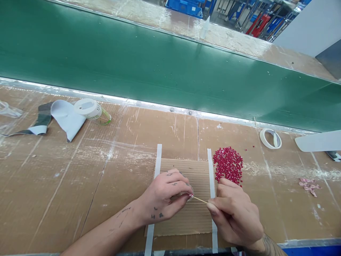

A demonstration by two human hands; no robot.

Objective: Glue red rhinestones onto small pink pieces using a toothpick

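Observation:
My left hand (165, 195) and my right hand (234, 217) meet above a piece of corrugated cardboard (183, 174), which is held down by white tape strips (211, 174). My right fingers pinch a thin wooden stick (200, 199). Its far end reaches my left fingers, which hold a small pink piece (191, 195) at the stick's tip. Much of that piece is hidden by my fingers. A heap of small red beads (228, 165) lies just beyond my right hand, beside the cardboard.
A green conveyor belt (160, 60) runs behind the brown-covered bench (66, 177). On the bench lie a white tape roll (270, 138), pink pieces (309, 186), white felt (68, 119) and a tape roll on a clear cup (89, 110). Blue crates (183, 7) stand far behind.

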